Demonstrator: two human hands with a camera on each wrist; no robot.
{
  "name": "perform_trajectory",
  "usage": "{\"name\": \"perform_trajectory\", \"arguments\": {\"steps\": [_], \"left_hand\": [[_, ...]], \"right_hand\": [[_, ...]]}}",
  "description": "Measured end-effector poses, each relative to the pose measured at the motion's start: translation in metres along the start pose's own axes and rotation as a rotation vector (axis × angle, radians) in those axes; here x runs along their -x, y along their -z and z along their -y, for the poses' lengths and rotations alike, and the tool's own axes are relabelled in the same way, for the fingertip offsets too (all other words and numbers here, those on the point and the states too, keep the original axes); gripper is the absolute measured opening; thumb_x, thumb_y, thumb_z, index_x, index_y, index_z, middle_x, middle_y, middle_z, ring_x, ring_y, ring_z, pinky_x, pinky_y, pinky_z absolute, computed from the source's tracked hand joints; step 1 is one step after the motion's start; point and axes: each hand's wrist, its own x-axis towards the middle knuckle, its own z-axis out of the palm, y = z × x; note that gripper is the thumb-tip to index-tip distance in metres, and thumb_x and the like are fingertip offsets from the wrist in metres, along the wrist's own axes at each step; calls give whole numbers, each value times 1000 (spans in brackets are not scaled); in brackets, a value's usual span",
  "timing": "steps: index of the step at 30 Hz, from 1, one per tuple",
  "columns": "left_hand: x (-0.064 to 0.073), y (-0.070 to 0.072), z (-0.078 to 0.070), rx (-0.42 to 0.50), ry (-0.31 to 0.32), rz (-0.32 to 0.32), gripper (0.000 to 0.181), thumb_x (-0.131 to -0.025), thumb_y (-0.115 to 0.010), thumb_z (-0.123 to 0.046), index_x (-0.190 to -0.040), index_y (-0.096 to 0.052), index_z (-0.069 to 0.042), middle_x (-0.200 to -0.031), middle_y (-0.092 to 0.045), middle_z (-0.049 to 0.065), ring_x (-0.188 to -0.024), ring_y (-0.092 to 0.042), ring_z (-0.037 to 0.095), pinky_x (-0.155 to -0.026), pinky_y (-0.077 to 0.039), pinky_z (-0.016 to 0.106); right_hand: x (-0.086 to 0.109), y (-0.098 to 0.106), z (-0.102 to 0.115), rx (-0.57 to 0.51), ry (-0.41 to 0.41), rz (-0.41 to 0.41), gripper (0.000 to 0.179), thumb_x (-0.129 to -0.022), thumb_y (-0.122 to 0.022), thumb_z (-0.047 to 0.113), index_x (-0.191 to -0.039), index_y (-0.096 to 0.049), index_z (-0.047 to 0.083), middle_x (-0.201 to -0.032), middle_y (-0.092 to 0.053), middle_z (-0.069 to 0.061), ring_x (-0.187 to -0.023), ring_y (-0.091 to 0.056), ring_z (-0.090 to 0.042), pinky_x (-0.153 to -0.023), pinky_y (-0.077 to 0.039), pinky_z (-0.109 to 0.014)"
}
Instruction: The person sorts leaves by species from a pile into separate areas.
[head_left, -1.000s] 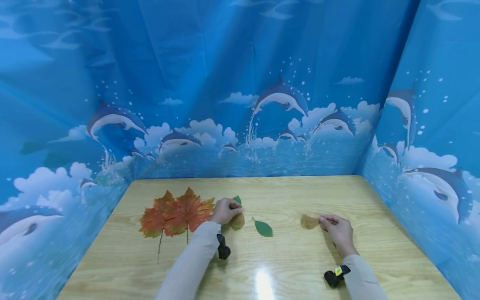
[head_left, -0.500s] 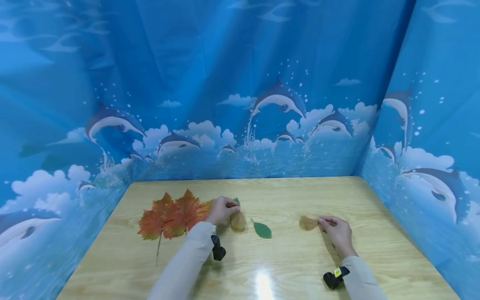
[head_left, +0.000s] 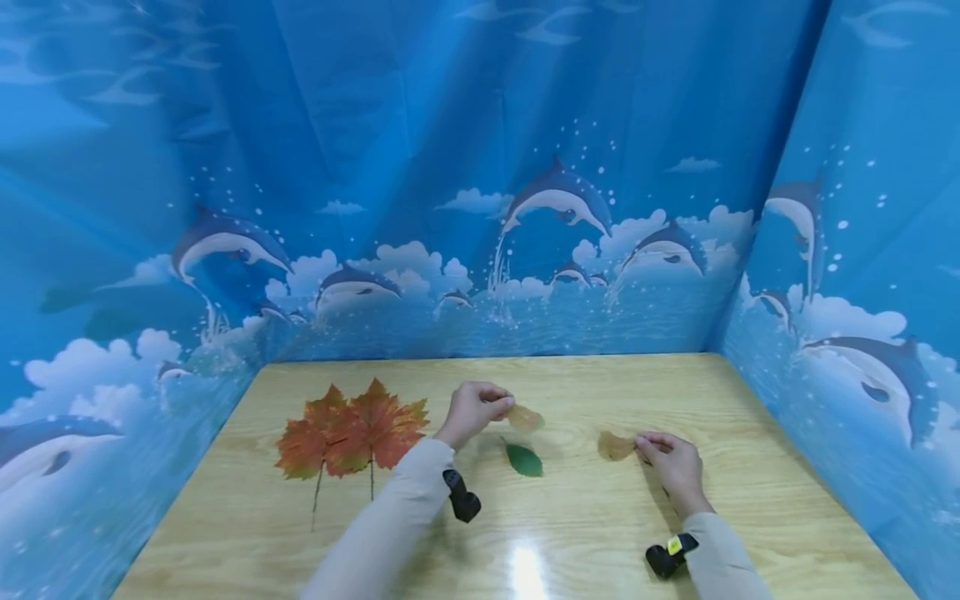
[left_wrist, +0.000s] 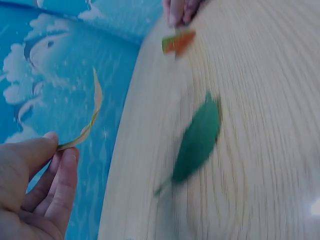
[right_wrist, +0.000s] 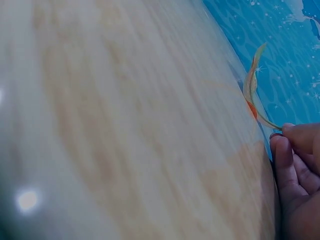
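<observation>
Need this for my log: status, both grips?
Left grip pinching curved yellowish leaf. Right grip pinching curved tan leaf. Oval green leaf between; nothing visibly blocking.

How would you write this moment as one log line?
left hand: pinches tan leaf | right hand: pinches another tan leaf | green leaf: on table

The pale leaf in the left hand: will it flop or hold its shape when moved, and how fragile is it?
The pale leaf probably holds its shape fairly well, extending in a curve from the left hand. It looks thin edge-on, so likely light and easily creased. Pinched at one narrow end, it may twist.
</observation>
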Motion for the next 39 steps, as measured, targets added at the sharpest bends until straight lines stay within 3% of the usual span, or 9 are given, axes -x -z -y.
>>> {"name": "perform_trajectory", "arguments": {"steps": [8,16,20,27,32,39], "left_hand": [[1,-32,-14,194,63,-10,16,-87,-71,-15,-99,-74,-6,-89,-72,5,-78,-70,15,-79,-56,40],[3,-79,-23,335,131,-99,13,-83,-74,-12,-94,-74,-4,-83,-70,5,-72,-69,13,-72,-58,30],[7,-105,-26,377,129,-153,9,-83,-74,-8,-90,-73,-3,-80,-70,5,-67,-69,13,-67,-57,27],[12,-139,-16,360,152,-246,5,-80,-76,-5,-83,-72,-3,-70,-65,3,-68,-70,22,-64,-58,31],[16,-154,-4,283,153,-346,6,-76,-79,-6,-78,-73,-4,-63,-64,0,-56,-65,10,-54,-53,22],[22,-166,6,286,153,-375,7,-75,-79,-4,-75,-72,-4,-61,-62,1,-51,-60,7,-50,-50,20]], "right_hand": [[-2,-1,-3,43,5,-19,30,-91,-65,16,-111,-65,-8,-87,-73,-9,-66,-63,1,-62,-51,-15],[-3,-2,-5,46,-1,-41,29,-90,-66,15,-110,-66,-7,-86,-72,-8,-66,-62,3,-62,-50,-14],[-3,-2,-4,26,1,-32,29,-91,-66,14,-110,-65,-7,-90,-72,-11,-67,-62,3,-63,-51,-14],[-3,-3,-4,-5,-4,-6,31,-91,-66,15,-112,-64,-8,-93,-72,-13,-70,-64,1,-65,-52,-15],[-2,-3,-4,-37,-2,10,32,-91,-66,15,-114,-63,-8,-96,-71,-13,-72,-64,3,-68,-53,-15],[-3,-1,-7,4,9,5,34,-92,-66,21,-114,-65,-5,-99,-72,-11,-73,-61,7,-68,-51,-14]]}}
